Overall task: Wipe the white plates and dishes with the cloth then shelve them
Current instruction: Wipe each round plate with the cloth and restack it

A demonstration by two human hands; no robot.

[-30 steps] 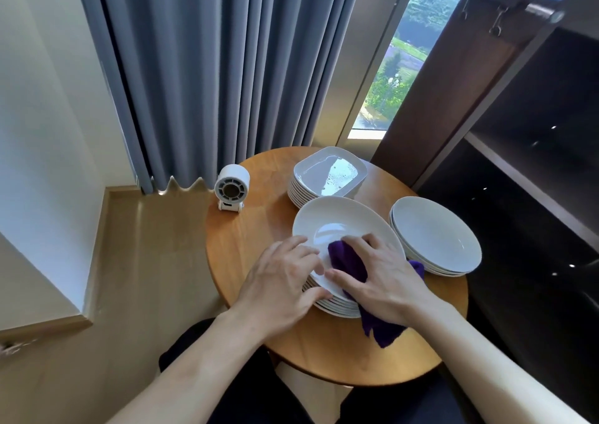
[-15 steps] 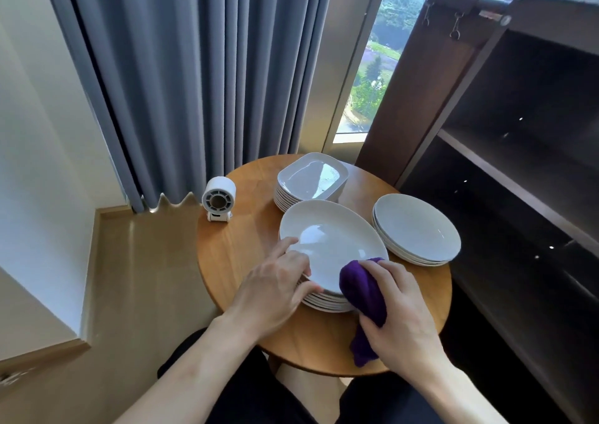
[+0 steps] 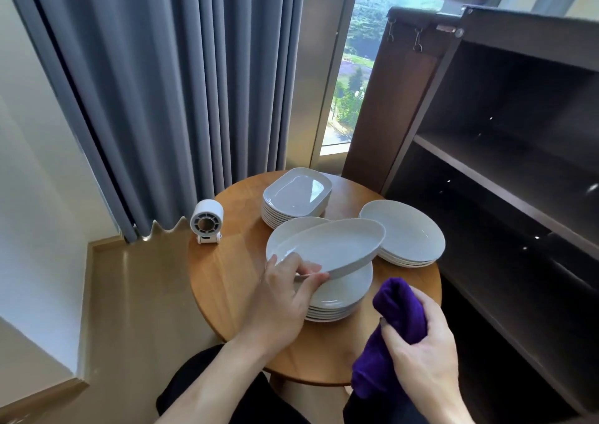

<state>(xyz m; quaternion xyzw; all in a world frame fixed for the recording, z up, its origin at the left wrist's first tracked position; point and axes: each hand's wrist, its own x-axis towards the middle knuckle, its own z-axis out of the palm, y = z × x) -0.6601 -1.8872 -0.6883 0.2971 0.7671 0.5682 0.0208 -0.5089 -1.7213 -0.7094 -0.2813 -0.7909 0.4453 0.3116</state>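
Dish (image 3: 327, 248), white, oval, shallow: held tilted over the near stack (image 3: 343, 297) at the middle of the desk (image 3: 227, 281), far-right end raised. Cannot tell whether its lower edge touches the stack.

Left hand (image 3: 282, 300): grip pinches the dish's near-left rim between thumb and fingers.

Right hand (image 3: 421, 359): grip curled round the purple cloth (image 3: 398, 310), bunched, one end hanging below the hand. Cloth sits near-right of the dish, apart from it.

Progress, judged: early. 3 stacks are on the desk: the near one under the dish, a far stack of rectangular dishes (image 3: 296, 193), and a right stack of round plates (image 3: 405, 232) beside the shelf unit (image 3: 486, 171). No white piece shows on the shelf boards in view, so shelving looks not yet begun. This dish may be on its way to the shelf or about to get its underside wiped; cannot tell which. All the rest of the stacks are left to do.

Look of the dish: glossy glaze, plain, no visible marks or water, thick rolled rim, a little blurred.

Also there: small white fan (image 3: 206, 219), far-left on the desk; grey curtain (image 3: 162, 83) behind.
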